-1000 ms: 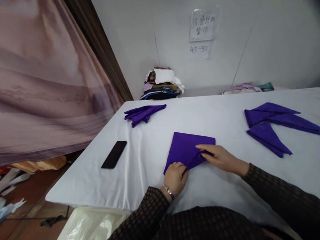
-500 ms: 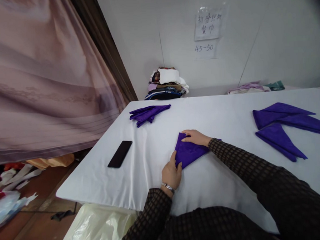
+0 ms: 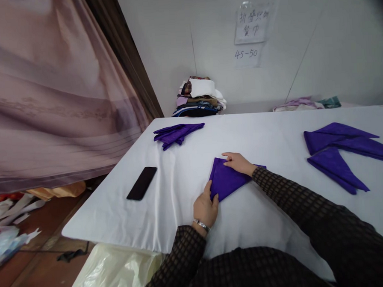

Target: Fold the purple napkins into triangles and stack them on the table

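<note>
Right hand (image 3: pixel 239 163) shifted left over purple cloth (image 3: pixel 227 185), grip unclear — left hand (image 3: pixel 205 208) pinches left edge.

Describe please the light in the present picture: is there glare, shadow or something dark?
Head view, lower left: glare on the plastic sheeting; head view, below centre: soft shadow on the white tablecloth; head view, top right: dark corner; head view, centre: no strong glare on the middle purple cloth.

- Black phone (image 3: pixel 142 183): flat, left side of white-covered table (image 3: pixel 261 133).
- Pink curtain (image 3: pixel 47 82): hanging, left.
- Clothes pile (image 3: pixel 201 89): beyond the table's far edge.
- Handwritten sheets (image 3: pixel 250 34): on far wall (image 3: pixel 160 33), right of the pile.
- Pale plastic sheeting (image 3: pixel 116 271): near left.
</note>
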A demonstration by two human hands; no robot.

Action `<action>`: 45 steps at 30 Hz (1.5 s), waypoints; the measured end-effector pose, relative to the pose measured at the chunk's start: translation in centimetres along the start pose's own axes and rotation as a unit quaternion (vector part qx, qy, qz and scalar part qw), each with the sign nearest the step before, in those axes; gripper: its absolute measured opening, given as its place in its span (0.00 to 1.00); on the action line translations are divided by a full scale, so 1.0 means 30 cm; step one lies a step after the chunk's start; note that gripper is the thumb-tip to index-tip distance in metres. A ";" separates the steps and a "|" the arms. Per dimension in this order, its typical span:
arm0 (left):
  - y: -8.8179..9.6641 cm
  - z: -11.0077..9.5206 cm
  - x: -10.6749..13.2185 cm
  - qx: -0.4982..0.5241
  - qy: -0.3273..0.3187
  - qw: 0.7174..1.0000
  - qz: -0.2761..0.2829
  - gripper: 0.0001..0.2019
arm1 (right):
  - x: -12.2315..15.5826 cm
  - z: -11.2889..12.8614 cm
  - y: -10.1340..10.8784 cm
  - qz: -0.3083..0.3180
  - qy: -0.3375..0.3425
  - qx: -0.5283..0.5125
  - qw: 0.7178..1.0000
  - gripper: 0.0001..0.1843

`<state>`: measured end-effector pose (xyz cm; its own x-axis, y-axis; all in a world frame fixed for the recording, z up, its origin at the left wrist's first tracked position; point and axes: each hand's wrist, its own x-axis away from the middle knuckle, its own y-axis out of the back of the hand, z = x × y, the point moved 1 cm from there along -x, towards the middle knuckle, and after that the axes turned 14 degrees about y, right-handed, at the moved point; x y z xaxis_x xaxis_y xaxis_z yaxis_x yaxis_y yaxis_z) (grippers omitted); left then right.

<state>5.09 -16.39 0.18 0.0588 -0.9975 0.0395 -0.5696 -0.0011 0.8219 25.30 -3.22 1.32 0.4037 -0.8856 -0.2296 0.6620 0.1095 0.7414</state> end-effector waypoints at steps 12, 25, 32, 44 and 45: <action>0.028 0.065 0.012 -0.015 -0.041 0.994 -0.105 0.21 | 0.000 0.017 -0.041 -0.008 0.011 0.132 0.991 0.21; 0.044 0.084 0.028 0.027 -0.041 0.993 -0.110 0.19 | -0.002 0.000 -0.069 -0.016 0.012 0.194 0.981 0.19; 0.043 0.087 0.028 0.031 -0.038 0.993 -0.109 0.18 | 0.000 0.004 -0.050 -0.013 0.013 0.258 0.966 0.19; 0.098 -0.019 0.026 -0.071 -0.152 0.980 -0.102 0.16 | -0.002 -0.012 -0.055 -0.032 0.027 0.239 0.970 0.16; 0.097 -0.039 0.018 -0.081 -0.178 0.977 -0.086 0.17 | -0.002 -0.014 -0.055 -0.031 0.026 0.237 0.971 0.16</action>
<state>4.42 -16.84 3.27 -0.1634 -0.9452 -0.2826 -0.4369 -0.1875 0.8798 24.44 -3.17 -0.16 0.4127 -0.8581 -0.3055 0.3260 -0.1740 0.9292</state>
